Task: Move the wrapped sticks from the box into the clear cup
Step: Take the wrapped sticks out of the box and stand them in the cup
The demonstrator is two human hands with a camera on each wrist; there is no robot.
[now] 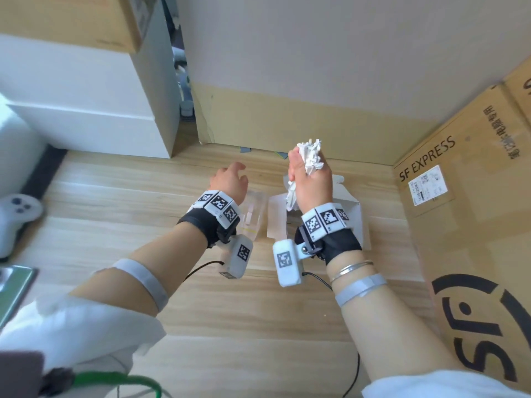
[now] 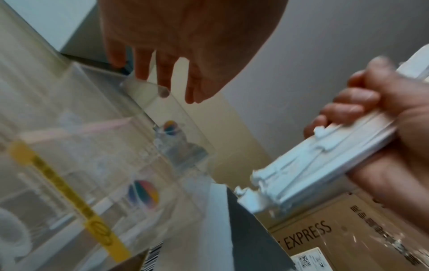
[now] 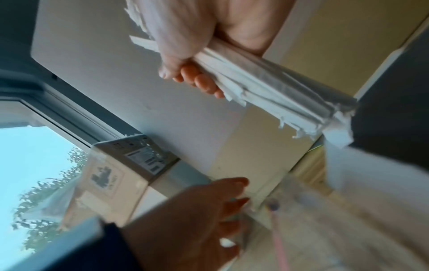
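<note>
Sticks (image 1: 309,159): your right hand (image 1: 313,185) is clenched round a whole bundle of them, held above the box (image 1: 347,208), their lower ends just over its opening. Your left hand (image 1: 230,179) hangs with fingers (image 2: 162,73) loosely spread at the rim of the cup (image 1: 253,214), holding nothing; whether it touches the rim is hard to tell.

The bundle looks too thick to drop in cleanly, so some ends may catch the rim and spill onto the table (image 1: 258,311). The cup is light and clear, and a push from the bundle could tip it unless your left hand steadies it. A slacker grip could let single sticks slide out.

They are thin, white paper sleeves with ragged, torn-looking ends, packed roughly parallel and jutting out both sides of your fist. The cup already holds a pink stick and a yellow one.
</note>
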